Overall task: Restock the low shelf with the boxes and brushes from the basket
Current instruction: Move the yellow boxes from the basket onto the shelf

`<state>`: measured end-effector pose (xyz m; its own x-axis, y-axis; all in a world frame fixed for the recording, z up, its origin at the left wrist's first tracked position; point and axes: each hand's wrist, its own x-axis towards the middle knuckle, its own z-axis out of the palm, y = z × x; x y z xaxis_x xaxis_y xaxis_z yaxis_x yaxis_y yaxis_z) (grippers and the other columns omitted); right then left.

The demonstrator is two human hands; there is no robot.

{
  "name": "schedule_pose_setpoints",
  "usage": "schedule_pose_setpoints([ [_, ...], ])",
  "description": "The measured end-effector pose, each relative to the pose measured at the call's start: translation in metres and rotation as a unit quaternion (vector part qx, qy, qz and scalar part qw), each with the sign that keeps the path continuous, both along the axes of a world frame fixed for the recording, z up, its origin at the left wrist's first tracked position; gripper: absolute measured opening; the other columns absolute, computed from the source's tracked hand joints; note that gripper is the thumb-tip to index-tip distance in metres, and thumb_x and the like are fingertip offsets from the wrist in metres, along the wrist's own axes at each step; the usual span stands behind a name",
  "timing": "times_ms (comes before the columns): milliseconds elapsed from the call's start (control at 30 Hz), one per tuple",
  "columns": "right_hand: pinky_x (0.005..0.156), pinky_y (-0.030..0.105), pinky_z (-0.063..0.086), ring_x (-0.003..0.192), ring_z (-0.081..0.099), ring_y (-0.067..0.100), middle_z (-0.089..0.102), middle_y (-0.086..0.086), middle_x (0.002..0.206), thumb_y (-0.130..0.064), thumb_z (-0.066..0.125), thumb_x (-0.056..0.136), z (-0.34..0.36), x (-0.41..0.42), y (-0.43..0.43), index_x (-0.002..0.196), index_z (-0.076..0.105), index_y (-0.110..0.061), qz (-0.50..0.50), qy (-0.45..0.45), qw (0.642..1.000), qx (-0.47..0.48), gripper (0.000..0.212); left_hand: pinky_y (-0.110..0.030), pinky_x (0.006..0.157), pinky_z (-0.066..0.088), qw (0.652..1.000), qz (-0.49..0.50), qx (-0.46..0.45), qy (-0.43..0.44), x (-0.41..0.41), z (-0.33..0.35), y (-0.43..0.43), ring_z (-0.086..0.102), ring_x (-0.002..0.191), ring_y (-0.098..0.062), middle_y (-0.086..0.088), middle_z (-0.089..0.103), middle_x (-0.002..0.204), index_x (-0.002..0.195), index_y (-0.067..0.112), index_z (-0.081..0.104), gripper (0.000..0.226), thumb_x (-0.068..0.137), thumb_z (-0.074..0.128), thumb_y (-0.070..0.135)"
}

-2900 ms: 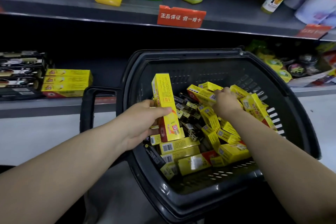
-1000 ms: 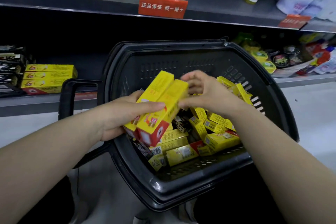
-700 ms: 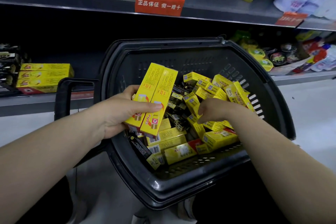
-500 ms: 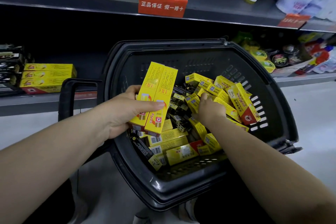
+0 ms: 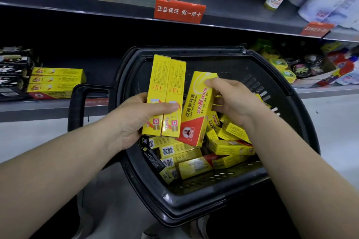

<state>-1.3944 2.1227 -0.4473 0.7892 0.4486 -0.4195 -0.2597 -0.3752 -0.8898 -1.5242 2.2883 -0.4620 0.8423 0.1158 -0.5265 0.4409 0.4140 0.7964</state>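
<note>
Head view: two upright yellow cardboard boxes (image 5: 165, 95) are gripped side by side in the left hand (image 5: 139, 116), thumb laid across. A third yellow shoe-cream box (image 5: 196, 110) is held tilted by the right hand (image 5: 235, 103) over the black plastic basket (image 5: 194, 205). Matching stacked yellow boxes (image 5: 56, 81) are seen on the low grey shelf (image 5: 38, 108).

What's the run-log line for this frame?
phase: gathering boxes | left hand: holds two yellow boxes upright | right hand: holds third box beside them | basket: more boxes inside | low shelf: holds stacked boxes
</note>
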Motion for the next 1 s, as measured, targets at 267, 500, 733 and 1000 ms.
schedule_pose_setpoints([
  [267, 0.078, 0.044, 0.056, 0.080, 0.071, 0.029, 0.074, 0.013, 0.088, -0.030, 0.059, 0.084, -0.006, -0.028, 0.021, 0.085, 0.069, -0.013, -0.048, 0.142, 0.988, 0.034, 0.019, -0.030, 0.062, 0.057, 1.000, -0.025, -0.012, 0.009, -0.003, -0.006, -0.009, 0.071, 0.087, -0.023, -0.007, 0.074, 0.100, 0.118, 0.015, 0.061, 0.068, 0.052, 0.077, 0.020],
  [500, 0.095, 0.055, 0.046, 0.116, 0.055, 0.033, 0.056, 0.014, 0.129, -0.048, 0.063, 0.077, -0.011, -0.028, 0.027, 0.134, 0.046, -0.010, -0.118, 0.153, 0.979, 0.061, 0.071, -0.022, 0.062, 0.053, 0.996, -0.051, 0.073, -0.013, -0.003, -0.009, -0.015, 0.071, 0.080, -0.009, 0.006, 0.075, 0.090, 0.112, 0.023, 0.059, 0.069, 0.046, 0.081, 0.025],
  [733, 0.070, 0.041, 0.059, 0.099, 0.067, 0.030, 0.069, 0.014, 0.110, -0.025, 0.046, 0.094, -0.006, -0.021, 0.019, 0.115, 0.061, -0.006, -0.091, 0.200, 0.964, 0.151, 0.032, -0.040, 0.090, 0.051, 0.996, -0.054, 0.068, 0.009, -0.003, -0.012, -0.018, 0.068, 0.095, -0.018, 0.002, 0.073, 0.101, 0.118, 0.024, 0.059, 0.088, 0.035, 0.082, 0.035],
  [1000, 0.084, 0.045, 0.054, 0.097, 0.067, 0.025, 0.069, 0.006, 0.110, -0.036, 0.062, 0.087, 0.001, -0.020, 0.029, 0.129, 0.046, -0.022, -0.022, 0.072, 0.992, 0.102, 0.047, -0.027, 0.065, 0.057, 0.996, -0.069, 0.047, -0.011, -0.003, 0.012, 0.010, 0.072, 0.084, -0.016, -0.001, 0.075, 0.093, 0.110, 0.019, 0.064, 0.060, 0.052, 0.077, 0.028],
])
